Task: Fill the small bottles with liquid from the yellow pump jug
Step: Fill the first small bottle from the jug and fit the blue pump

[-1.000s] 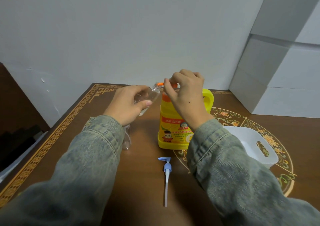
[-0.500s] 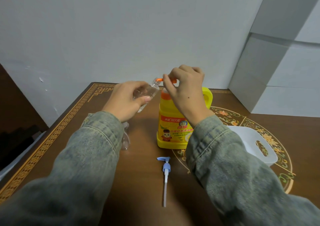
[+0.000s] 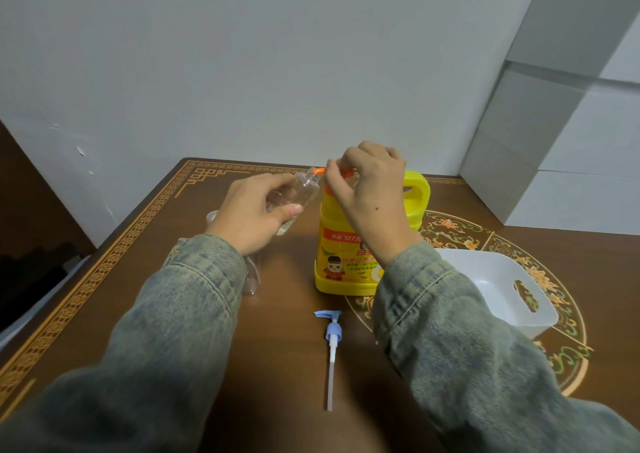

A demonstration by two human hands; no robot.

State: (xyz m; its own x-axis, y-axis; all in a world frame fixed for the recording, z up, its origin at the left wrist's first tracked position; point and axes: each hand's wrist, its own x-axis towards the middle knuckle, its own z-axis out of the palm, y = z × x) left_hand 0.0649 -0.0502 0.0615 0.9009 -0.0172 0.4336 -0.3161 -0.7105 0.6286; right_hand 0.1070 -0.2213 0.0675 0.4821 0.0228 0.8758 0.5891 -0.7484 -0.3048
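The yellow pump jug (image 3: 349, 244) stands upright on the table (image 3: 138, 230). The right hand (image 3: 370, 192) rests on its orange pump head (image 3: 320, 172). Just left of the jug, the left hand (image 3: 256, 210) holds a clear small bottle (image 3: 294, 196), tilted, its mouth at the spout. In front of the jug lies a blue pump (image 3: 331, 334); to its right, a white basket (image 3: 519, 300).

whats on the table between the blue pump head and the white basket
In the head view, only the right sleeve crosses above that stretch; the wooden table showing around it is bare between the blue pump head and white basket.
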